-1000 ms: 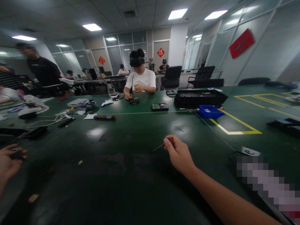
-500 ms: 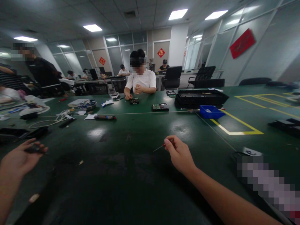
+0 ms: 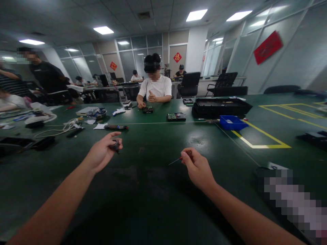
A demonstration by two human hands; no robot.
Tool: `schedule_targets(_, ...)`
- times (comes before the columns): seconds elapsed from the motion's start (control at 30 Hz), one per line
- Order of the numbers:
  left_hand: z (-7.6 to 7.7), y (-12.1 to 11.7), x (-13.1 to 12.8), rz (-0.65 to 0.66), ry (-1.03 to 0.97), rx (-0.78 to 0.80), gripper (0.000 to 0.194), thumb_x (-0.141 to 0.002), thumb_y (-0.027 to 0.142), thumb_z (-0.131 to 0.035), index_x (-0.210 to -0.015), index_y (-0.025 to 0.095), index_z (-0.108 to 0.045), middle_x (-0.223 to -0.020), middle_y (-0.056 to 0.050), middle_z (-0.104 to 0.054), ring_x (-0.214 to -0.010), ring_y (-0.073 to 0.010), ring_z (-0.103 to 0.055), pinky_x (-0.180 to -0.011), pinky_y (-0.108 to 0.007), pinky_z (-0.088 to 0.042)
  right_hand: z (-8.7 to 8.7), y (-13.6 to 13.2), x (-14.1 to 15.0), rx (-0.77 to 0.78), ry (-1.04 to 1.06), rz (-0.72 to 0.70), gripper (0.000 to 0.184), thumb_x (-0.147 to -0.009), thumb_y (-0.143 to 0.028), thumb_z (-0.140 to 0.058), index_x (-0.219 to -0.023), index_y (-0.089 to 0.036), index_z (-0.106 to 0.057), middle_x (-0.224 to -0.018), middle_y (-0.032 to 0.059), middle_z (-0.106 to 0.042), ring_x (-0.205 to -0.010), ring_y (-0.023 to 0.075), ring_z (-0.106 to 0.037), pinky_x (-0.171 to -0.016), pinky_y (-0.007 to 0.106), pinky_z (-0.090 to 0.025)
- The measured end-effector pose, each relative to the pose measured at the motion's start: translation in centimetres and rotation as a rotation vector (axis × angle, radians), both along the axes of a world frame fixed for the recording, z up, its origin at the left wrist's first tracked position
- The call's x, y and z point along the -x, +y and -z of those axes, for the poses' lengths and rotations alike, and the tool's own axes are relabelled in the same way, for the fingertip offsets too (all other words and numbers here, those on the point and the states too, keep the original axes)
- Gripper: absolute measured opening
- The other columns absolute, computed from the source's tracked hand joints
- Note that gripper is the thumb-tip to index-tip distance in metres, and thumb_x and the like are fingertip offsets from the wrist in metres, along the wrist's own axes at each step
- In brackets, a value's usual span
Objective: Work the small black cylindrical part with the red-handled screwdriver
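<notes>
While the right hand (image 3: 198,167) pinched a metal-shafted, red-collared tool (image 3: 176,161) pointing left, the left hand (image 3: 101,151), well apart, clasped a small dark object (image 3: 116,146).

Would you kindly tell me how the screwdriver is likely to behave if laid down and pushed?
The screwdriver would probably stay stiff, as what shows of it looks straight. It seems light, since the right hand holds it in a pinch. It might slide on the table, whose surface looks glossy; the hand covers too much to judge rolling.
</notes>
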State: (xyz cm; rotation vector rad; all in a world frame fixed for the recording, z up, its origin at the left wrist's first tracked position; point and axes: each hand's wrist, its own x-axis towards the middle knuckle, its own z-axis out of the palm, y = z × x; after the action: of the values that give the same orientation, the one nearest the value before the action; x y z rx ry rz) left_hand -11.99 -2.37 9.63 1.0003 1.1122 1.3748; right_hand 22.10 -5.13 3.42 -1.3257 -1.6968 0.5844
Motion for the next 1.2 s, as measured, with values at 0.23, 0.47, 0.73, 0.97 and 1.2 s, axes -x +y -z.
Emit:
schedule_targets(0.23, -0.3, -0.6, -9.8, 0.248, 0.002, -0.072, 0.041, -0.077, 0.010, -0.047, -0.117, 0.013, -0.054, -0.085, -0.004, -0.059, -0.073, -0.0164, -0.055, -0.072, -0.028, -0.043, 0.2, 0.2, -0.1, -0.023, 0.001, 0.003, 0.023, -0.100, -0.041, -0.048, -0.095, -0.023, -0.062, -0.082, 0.0024, -0.071, -0.076, 0.0199, -0.068, -0.068, 0.032, -0.049)
schedule_targets(0.47, 3.1, -2.6, -15.2, 0.383, 0.251, -0.080, 0.044, -0.077, 0.012, -0.049, -0.121, 0.018, -0.052, -0.090, -0.002, -0.058, -0.080, -0.0165, -0.056, -0.081, -0.032, -0.042, 0.1, 0.1, 0.1, -0.051, -0.026, 0.030, 0.023, -0.099, -0.040, -0.048, -0.093, -0.023, -0.062, -0.078, 0.0015, -0.070, -0.072, 0.0197, -0.067, -0.067, 0.032, -0.047)
schedule_targets(0.73, 8.7, -1.0, -14.1, 0.358, 0.878, -0.318, 0.055, -0.075, 0.005, -0.052, -0.128, 0.020, -0.049, -0.116, -0.009, -0.057, -0.111, -0.0247, -0.052, -0.099, -0.041, -0.041, 0.0, 0.0, 0.4, -0.021, -0.048, -0.003, 0.021, -0.098, -0.038, -0.049, -0.094, -0.022, -0.062, -0.079, 0.0018, -0.070, -0.073, 0.0194, -0.067, -0.067, 0.031, -0.047)
schedule_targets(0.97, 9.2, 0.4, -13.3, 0.284, 0.875, -0.447, 0.028, -0.086, 0.008, -0.055, -0.112, 0.020, -0.060, -0.116, -0.008, -0.061, -0.112, -0.0227, -0.056, -0.101, -0.040, -0.044, -0.1, -0.1, 0.5, 0.020, -0.076, -0.034, 0.028, -0.098, -0.043, -0.051, -0.088, -0.022, -0.065, -0.075, 0.0007, -0.069, -0.069, 0.0183, -0.065, -0.064, 0.031, -0.045)
schedule_targets(1.2, 9.6, 0.8, -12.9, 0.260, 0.846, -0.430, 0.036, -0.083, 0.011, -0.066, -0.117, 0.023, -0.065, -0.120, -0.006, -0.064, -0.114, -0.0231, -0.057, -0.104, -0.042, -0.044, -0.3, -0.2, 0.3, -0.003, 0.051, -0.002, 0.032, -0.095, -0.047, -0.055, -0.078, -0.021, -0.062, -0.065, -0.0004, -0.064, -0.060, 0.0166, -0.060, -0.058, 0.029, -0.043)
